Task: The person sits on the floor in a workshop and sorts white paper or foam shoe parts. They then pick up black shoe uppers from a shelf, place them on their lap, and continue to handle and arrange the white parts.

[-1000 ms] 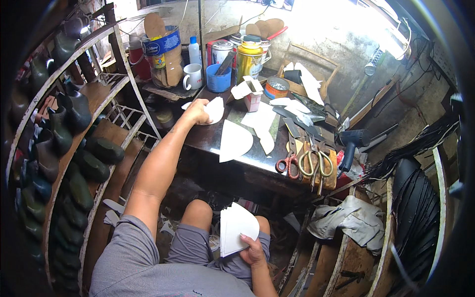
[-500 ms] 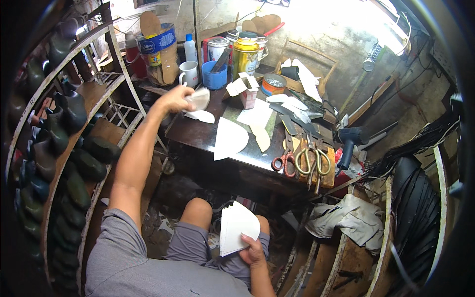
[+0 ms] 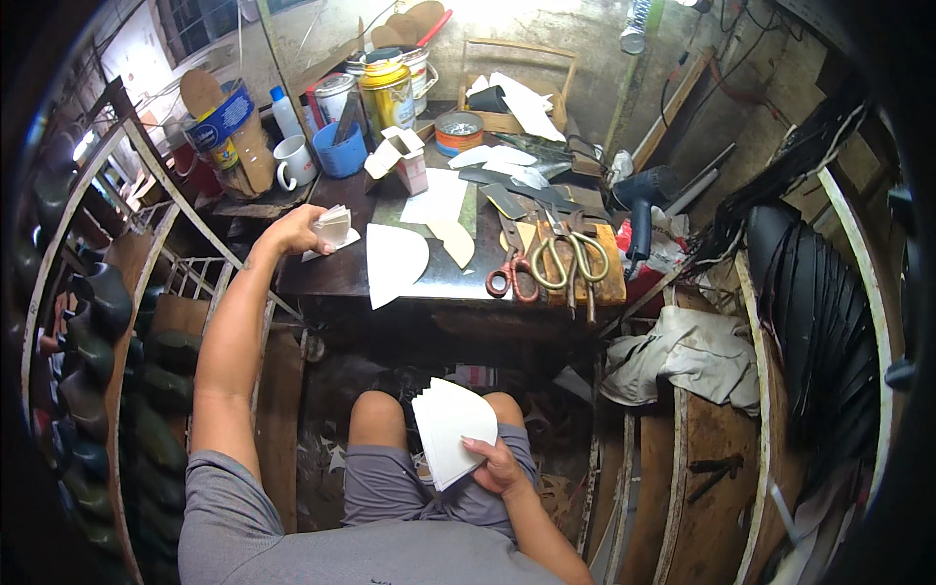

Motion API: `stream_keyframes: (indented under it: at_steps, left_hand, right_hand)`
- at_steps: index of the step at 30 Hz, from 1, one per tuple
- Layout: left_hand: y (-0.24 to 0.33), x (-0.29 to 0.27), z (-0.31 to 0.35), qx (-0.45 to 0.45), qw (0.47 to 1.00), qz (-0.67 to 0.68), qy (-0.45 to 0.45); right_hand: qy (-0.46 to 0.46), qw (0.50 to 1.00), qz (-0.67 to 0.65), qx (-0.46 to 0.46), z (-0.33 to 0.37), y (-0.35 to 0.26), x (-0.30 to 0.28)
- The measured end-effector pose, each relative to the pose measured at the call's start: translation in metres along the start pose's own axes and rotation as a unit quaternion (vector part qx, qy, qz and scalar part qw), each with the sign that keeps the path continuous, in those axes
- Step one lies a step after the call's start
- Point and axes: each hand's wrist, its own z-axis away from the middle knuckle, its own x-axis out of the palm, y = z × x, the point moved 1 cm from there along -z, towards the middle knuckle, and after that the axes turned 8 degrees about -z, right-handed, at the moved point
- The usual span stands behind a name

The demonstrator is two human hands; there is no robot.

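My left hand (image 3: 291, 232) is closed round a small stack of white cut pieces (image 3: 334, 224) at the table's left edge. Under that stack, part of another white piece (image 3: 317, 254) shows on the tabletop. Over my lap, my right hand (image 3: 499, 468) grips a thicker sheaf of white, round-ended sheets (image 3: 451, 429), thumb on top and fingers beneath. A single larger white rounded piece (image 3: 397, 265) lies on the dark table (image 3: 336, 283) to the right of my left hand. Beside it is a cream curved offcut (image 3: 453, 243).
Red-handled scissors (image 3: 513, 280) and brass-handled scissors (image 3: 569, 261) lie at the table's front right, near a heat gun (image 3: 641, 208). Behind stand a white mug (image 3: 294, 163), a blue tub (image 3: 340, 151) and a yellow can (image 3: 389, 95). Shoe lasts (image 3: 102, 297) fill the left rack.
My left hand and its stack, blurred half a second ago, have come lower, over the white piece on the table. The view has turned rightward. My right hand still grips its sheets.
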Motion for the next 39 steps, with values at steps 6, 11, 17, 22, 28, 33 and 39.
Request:
stream_keyframes:
  at_steps: [6, 11, 17, 22, 28, 33, 39]
  left_hand:
    - [0.018, -0.009, 0.015, -0.03, 0.995, -0.077, 0.049]
    - [0.029, -0.003, 0.031, 0.005, 0.955, -0.171, 0.242]
    - [0.042, 0.042, 0.041, 0.038, 0.928, -0.279, 0.242]
    - [0.065, 0.002, 0.03, 0.088, 0.925, -0.075, 0.363]
    - [0.117, -0.061, -0.022, 0.259, 0.817, -0.202, 0.473]
    - [0.132, -0.078, -0.049, 0.313, 0.807, -0.317, 0.389]
    - [0.138, -0.073, -0.062, 0.312, 0.807, -0.366, 0.344]
  right_hand:
    - [0.006, 1.0, 0.011, 0.0, 0.002, -0.002, 0.001]
    - [-0.02, 1.0, -0.005, 0.01, 0.005, -0.004, -0.002]
    - [-0.009, 1.0, -0.014, 0.006, 0.004, -0.004, -0.002]
    - [0.003, 1.0, -0.004, 0.012, 0.002, -0.003, -0.005]
    - [0.002, 1.0, -0.006, 0.014, 0.002, -0.002, -0.008]
    - [0.006, 1.0, -0.005, 0.019, 0.002, -0.004, -0.006]
    - [0.006, 1.0, -0.015, 0.018, 0.005, -0.009, -0.005]
